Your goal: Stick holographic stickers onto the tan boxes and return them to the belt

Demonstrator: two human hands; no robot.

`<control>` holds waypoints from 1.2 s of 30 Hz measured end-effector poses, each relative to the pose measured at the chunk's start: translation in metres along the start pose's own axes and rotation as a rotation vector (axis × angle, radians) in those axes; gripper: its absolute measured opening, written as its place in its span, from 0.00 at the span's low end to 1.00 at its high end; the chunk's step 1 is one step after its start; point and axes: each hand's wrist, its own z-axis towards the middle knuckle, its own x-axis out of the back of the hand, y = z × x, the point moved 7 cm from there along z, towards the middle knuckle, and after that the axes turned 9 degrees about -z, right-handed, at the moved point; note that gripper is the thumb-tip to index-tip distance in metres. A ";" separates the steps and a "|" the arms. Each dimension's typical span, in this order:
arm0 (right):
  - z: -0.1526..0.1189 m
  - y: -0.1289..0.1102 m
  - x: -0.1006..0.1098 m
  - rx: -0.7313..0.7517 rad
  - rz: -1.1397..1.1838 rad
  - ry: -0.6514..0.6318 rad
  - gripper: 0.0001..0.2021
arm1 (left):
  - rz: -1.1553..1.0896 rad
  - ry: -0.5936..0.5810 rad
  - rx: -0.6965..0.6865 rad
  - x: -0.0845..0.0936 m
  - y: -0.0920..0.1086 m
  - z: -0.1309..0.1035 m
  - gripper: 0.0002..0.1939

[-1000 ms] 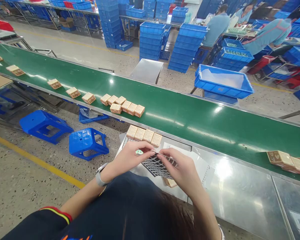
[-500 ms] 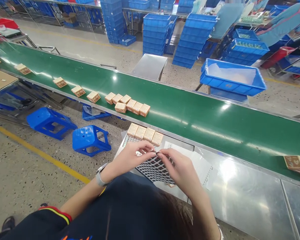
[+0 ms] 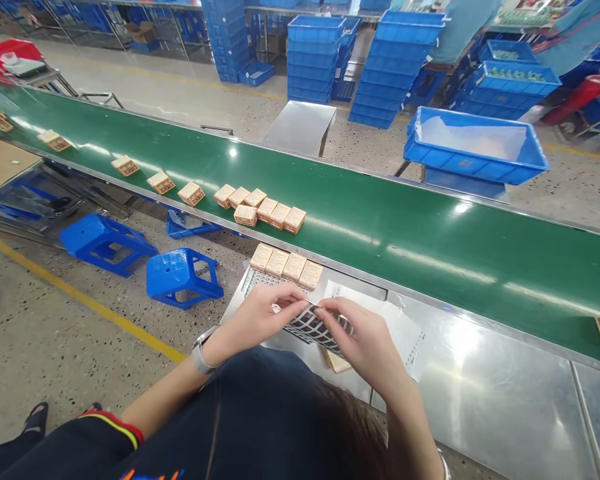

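Note:
Between my hands is a bent sheet of dark stickers with a pale grid, held up over the metal worktop. My left hand pinches its upper edge between thumb and finger. Close beside it, my right hand pinches the same edge, thumb and finger together. Just beyond my hands, several small tan boxes stand in a row by the conveyor's edge. Another small box lies under the sheet, partly hidden by it and by my right hand. White sheets lie to the right.
A green conveyor belt runs across in front, carrying several small boxes. Beyond it stand a blue crate and stacked blue crates. Blue stools are on the floor at left. People in light blue work at the far right.
The sticker sheet has curled or tilted, uncovering more of the box beneath it. Both hands keep their pinch. Boxes on the belt sit slightly farther right in view.

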 end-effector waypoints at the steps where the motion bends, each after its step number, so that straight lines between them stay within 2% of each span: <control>1: 0.000 0.001 0.001 -0.007 0.006 0.002 0.09 | 0.004 -0.001 0.006 -0.001 -0.001 0.001 0.08; 6: 0.000 0.006 0.005 -0.033 0.015 0.025 0.10 | -0.062 -0.020 0.098 -0.009 -0.015 0.003 0.08; 11: 0.004 0.015 -0.007 -0.053 -0.009 0.021 0.09 | -0.054 -0.008 0.149 -0.010 -0.030 0.006 0.09; 15: 0.013 0.014 -0.016 0.004 -0.150 0.147 0.06 | -0.045 -0.014 0.137 -0.002 -0.042 0.012 0.11; 19: 0.021 0.004 -0.032 0.063 -0.337 0.235 0.04 | -0.043 -0.070 0.173 0.007 -0.064 0.020 0.12; 26: 0.024 0.011 -0.072 -0.047 -0.479 0.348 0.05 | -0.062 -0.112 0.268 0.016 -0.106 0.030 0.12; 29: 0.020 0.024 -0.090 -0.088 -0.463 0.369 0.06 | -0.103 -0.113 0.347 0.013 -0.131 0.031 0.11; 32: 0.010 0.048 -0.101 -0.161 -0.286 0.352 0.06 | -0.158 -0.090 0.427 0.014 -0.160 0.032 0.12; 34: 0.001 0.078 -0.103 -0.318 -0.093 0.353 0.04 | -0.172 -0.099 0.480 0.015 -0.183 0.033 0.12; 36: -0.014 0.123 -0.109 -0.595 0.097 0.365 0.02 | -0.157 -0.180 0.506 0.010 -0.204 0.036 0.12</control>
